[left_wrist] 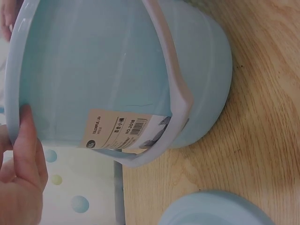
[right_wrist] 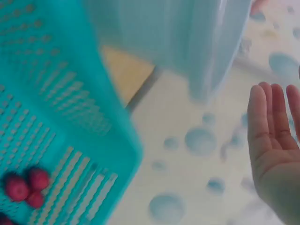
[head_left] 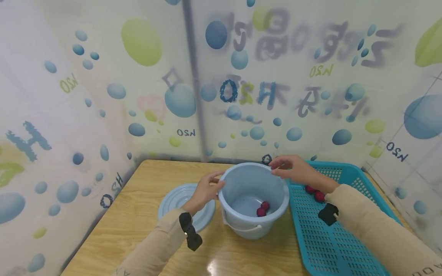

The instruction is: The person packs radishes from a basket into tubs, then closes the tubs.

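A light blue plastic bucket (head_left: 238, 226) stands upright on the table, two dark red round fruits (head_left: 261, 212) visible at its bottom. My left hand (head_left: 207, 188) pinches the bucket's left rim between thumb and fingers. In the left wrist view, a paper label (left_wrist: 124, 129) shows on the bucket's side, beside its pale handle (left_wrist: 180, 93). My right hand (head_left: 293, 167) is over the far right rim, apart from it in the right wrist view, with fingers extended and nothing in it. Left of the bucket lies a round light blue lid (head_left: 172, 199), partly behind my left hand.
A turquoise perforated basket (head_left: 304, 237) is right of the bucket, under my right forearm. Several dark red fruits (right_wrist: 37, 179) lie in it. The wooden table (head_left: 114, 237) meets a wall covering (head_left: 155, 96) printed with blue and green bubbles.
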Demonstrator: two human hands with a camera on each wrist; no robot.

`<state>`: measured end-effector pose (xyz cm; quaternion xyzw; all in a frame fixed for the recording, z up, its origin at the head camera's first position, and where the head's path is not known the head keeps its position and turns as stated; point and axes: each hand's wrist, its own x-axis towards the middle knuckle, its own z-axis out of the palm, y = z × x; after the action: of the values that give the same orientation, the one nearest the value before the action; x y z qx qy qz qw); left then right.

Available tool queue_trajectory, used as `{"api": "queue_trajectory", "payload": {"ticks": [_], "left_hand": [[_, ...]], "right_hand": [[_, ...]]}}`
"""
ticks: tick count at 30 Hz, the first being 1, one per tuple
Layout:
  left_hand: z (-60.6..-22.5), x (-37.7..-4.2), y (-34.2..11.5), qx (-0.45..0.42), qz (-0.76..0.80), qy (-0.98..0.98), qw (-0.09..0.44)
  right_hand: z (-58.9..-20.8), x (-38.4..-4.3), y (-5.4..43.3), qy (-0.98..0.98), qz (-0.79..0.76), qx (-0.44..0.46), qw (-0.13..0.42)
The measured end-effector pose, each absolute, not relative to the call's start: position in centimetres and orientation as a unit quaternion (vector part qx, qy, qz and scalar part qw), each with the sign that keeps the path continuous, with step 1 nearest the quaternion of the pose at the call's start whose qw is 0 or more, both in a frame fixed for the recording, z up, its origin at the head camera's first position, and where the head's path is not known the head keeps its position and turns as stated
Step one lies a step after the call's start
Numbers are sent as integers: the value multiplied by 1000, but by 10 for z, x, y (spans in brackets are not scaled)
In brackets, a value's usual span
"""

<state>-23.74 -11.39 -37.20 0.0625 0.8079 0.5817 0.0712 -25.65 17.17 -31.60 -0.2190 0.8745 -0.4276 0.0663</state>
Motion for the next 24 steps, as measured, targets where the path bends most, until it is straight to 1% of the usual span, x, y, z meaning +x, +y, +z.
{"api": "queue_trajectory", "payload": {"ticks": [5,10,15,24], "left_hand": [[-372,-237,-114,60,583,808,66],[-373,-237,-113,60,586,805,67],[-373,-237,-112,62,588,803,71],[-372,-238,-113,61,581,809,70]], "right_hand": [[-326,-252,218,886,-431,-167,20],[-350,-249,256,912,-395,-109,-2],[-381,-252,280,923,-379,-70,-5],[-429,-258,298,915,-402,-5,26]]}}
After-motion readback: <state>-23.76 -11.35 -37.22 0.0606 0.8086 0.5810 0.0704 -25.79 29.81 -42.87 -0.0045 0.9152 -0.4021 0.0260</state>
